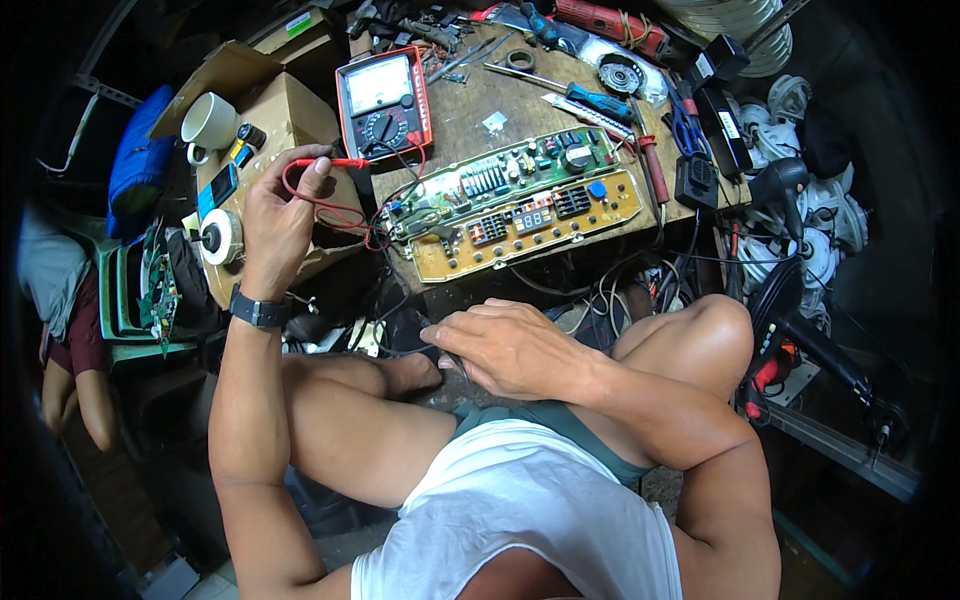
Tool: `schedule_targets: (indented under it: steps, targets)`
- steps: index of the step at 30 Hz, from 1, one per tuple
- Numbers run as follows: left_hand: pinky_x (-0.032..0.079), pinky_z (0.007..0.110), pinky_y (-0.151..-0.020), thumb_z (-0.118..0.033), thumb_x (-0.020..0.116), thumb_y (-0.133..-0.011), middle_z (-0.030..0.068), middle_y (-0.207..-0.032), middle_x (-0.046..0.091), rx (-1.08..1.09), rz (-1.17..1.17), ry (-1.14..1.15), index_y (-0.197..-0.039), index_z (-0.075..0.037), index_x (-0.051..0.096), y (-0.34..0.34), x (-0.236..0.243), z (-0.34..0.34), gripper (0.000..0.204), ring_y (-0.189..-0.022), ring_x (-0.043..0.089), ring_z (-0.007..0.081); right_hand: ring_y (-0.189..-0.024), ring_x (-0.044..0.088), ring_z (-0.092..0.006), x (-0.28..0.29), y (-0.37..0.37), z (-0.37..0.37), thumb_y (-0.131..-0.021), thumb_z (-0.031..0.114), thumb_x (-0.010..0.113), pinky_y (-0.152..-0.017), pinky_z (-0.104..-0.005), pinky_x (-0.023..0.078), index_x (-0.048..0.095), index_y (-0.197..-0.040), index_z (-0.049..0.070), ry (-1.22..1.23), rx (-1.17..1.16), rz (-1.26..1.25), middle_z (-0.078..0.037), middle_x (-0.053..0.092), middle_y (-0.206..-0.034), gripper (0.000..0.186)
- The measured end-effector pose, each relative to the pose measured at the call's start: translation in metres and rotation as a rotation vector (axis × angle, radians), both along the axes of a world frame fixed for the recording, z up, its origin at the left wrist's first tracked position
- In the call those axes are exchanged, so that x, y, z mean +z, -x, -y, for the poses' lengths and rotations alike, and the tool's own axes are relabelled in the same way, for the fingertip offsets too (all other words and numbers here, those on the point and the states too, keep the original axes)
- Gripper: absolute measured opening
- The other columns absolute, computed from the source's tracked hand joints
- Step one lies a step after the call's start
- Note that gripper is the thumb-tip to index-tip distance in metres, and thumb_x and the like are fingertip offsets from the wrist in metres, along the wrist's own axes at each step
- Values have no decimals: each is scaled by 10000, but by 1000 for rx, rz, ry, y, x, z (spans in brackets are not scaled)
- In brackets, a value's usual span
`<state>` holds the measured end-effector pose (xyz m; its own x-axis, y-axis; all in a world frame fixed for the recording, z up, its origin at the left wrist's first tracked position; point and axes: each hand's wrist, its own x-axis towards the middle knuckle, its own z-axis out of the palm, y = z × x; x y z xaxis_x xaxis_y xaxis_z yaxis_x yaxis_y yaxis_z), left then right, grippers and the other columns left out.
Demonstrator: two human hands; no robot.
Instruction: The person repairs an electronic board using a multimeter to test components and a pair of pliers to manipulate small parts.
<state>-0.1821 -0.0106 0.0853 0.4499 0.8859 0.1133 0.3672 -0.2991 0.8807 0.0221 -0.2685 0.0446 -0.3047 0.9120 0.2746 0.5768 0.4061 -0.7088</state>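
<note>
My left hand, a watch on its wrist, pinches a red test probe whose tip points right, over the edge of the wooden table. The probe's red lead loops down beside a circuit board. That long board has a green section and a tan section with a digit display and buttons. An analog multimeter in a red case lies just behind it. Above my lap, my right hand is closed with fingers curled downward. A thin dark thing shows under its fingers, too hidden to name.
A cardboard box at the left carries a white mug and a blue phone. Screwdrivers, a tape roll and a red power tool lie farther back. Cables hang below the table. Another person is at far left.
</note>
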Motion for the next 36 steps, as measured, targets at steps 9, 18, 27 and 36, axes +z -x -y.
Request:
schedule_targets:
  steps: [9, 18, 27, 36]
  targets:
    - [600, 302, -900, -270, 767, -1113, 65, -1088, 797, -31, 2, -7, -1290, -8, 784, -3, 1, -1, 317, -985, 763, 143, -970, 730, -327, 0, -3, 3, -939, 105, 753, -868, -439, 577, 703, -1341, 63, 16, 11, 16, -103, 751, -1131, 407]
    - [593, 289, -872, -259, 772, -1110, 52, -1061, 794, -12, 23, 2, -1283, -14, 793, -2, 1, -1, 301, -957, 747, 125, -1014, 737, -336, 0, -3, 3, -908, 100, 772, -913, -442, 588, 704, -1363, 52, 66, 44, 41, -125, 755, -1159, 462]
    - [601, 298, -894, -269, 776, -1106, 66, -1086, 790, -1, 7, 18, -1285, -7, 789, -1, 0, -4, 317, -975, 765, 144, -996, 738, -334, -2, -2, 2, -913, 96, 770, -898, -440, 583, 711, -1349, 54, 67, 45, 39, -125, 759, -1143, 442]
    - [599, 300, -898, -276, 782, -1101, 71, -1112, 785, -13, 11, 16, -1290, -7, 790, -3, -1, -4, 328, -987, 766, 145, -996, 741, -320, -4, -2, 2, -918, 105, 764, -891, -441, 578, 715, -1339, 56, 79, 43, 77, -123, 762, -1147, 426]
